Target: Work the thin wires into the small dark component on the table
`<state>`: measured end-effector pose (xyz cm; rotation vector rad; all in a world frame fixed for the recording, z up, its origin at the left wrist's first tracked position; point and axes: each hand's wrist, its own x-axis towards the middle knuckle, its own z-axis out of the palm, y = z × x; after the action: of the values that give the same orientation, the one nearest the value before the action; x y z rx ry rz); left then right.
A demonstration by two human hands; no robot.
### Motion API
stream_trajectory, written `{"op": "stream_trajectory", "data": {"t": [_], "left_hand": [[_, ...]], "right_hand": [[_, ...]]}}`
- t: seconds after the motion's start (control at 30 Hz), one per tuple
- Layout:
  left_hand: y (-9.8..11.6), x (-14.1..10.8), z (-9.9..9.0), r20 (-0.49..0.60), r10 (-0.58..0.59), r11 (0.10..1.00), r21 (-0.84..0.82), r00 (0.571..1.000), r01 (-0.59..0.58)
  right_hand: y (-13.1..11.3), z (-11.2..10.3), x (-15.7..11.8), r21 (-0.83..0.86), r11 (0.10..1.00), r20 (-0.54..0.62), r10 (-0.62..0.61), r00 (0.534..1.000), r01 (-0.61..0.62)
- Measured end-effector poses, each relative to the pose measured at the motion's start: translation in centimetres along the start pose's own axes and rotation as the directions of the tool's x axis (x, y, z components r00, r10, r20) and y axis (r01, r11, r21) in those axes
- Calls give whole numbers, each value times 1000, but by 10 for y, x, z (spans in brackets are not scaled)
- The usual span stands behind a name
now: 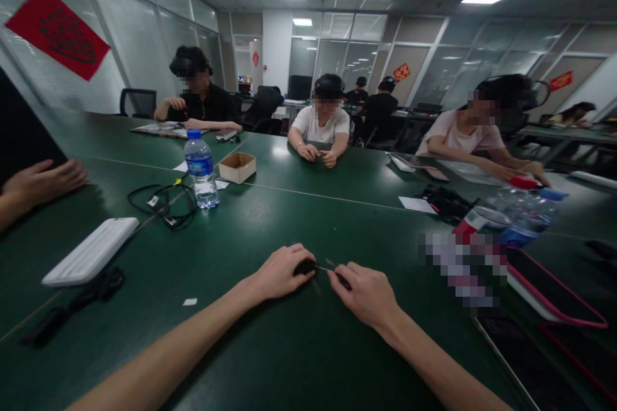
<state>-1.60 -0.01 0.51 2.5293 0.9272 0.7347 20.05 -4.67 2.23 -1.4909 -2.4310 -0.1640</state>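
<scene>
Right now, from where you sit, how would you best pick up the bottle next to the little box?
I'd wrap the fingers around the middle of the bottle, coming from the near right side. It stands upright, and its rounded body offers more to hold than the small cap. The cable lies to its left and the box beyond on the right.

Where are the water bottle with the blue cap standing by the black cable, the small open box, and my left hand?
Water bottle (199, 168): head view, on its label.
Small open box (238, 173): head view, on its outer side wall.
Left hand (281, 271): head view, on the back.
</scene>
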Motion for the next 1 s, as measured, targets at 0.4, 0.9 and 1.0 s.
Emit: {"op": "stream_trajectory", "data": {"t": [0.4,0.9,1.0], "left_hand": [[2,0,0,18,7,1000,8,1000,-7],[1,-2,7,4,78,962,262,997,-77],[2,-3,8,-4,90,959,270,996,-86]], "right_hand": [[-1,-1,-1,-53,999,-15,-11,1000,10],[-2,-1,-1,-118,993,-33,7,999,-11],[0,0,-3,-98,995,-58,-24,998,18]]}}
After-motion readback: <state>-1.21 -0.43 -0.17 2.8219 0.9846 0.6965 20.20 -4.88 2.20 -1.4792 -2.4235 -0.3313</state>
